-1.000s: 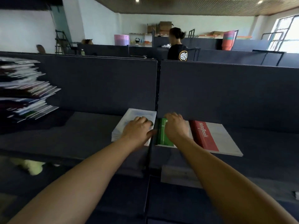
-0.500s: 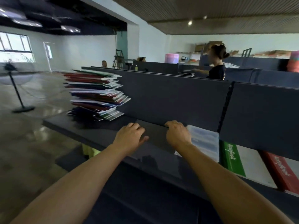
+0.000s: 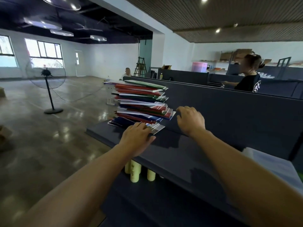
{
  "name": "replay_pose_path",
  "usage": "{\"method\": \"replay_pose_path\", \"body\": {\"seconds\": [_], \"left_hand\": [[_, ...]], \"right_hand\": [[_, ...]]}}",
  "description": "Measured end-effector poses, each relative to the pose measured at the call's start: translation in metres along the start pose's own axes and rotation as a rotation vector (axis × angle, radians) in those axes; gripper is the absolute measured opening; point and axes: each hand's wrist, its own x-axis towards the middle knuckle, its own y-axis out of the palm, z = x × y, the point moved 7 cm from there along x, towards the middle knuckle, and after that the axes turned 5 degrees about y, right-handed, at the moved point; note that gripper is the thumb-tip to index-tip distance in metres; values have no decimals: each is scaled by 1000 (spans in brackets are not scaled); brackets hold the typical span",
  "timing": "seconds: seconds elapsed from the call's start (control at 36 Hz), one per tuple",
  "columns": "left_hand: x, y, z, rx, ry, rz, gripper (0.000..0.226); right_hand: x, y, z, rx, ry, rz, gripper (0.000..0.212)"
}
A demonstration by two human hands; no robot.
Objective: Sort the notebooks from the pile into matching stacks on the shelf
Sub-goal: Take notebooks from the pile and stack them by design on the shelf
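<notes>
Both my hands have moved left to the pile [image 3: 141, 102]: left hand [image 3: 136, 136] rests loose at its base, right hand [image 3: 191, 119] hovers loose beside it, partition [image 3: 229, 112] behind.

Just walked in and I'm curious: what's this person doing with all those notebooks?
A person is sorting a tall, uneven pile of notebooks on a dark shelf. The left hand rests at the base of the pile, fingers on the lowest notebooks. The right hand hovers beside the pile, holding nothing. A pale stack lies farther right on the shelf.
</notes>
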Motion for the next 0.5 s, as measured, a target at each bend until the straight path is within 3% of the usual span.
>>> {"method": "replay_pose_path", "body": {"seconds": [0.14,0.5], "left_hand": [[17,10,22,10,11,-4,42],[89,22,49,11,35,-40,41]], "right_hand": [[39,-4,9,-16,11,-39,28],[124,29,17,-8,25,18,41]]}}
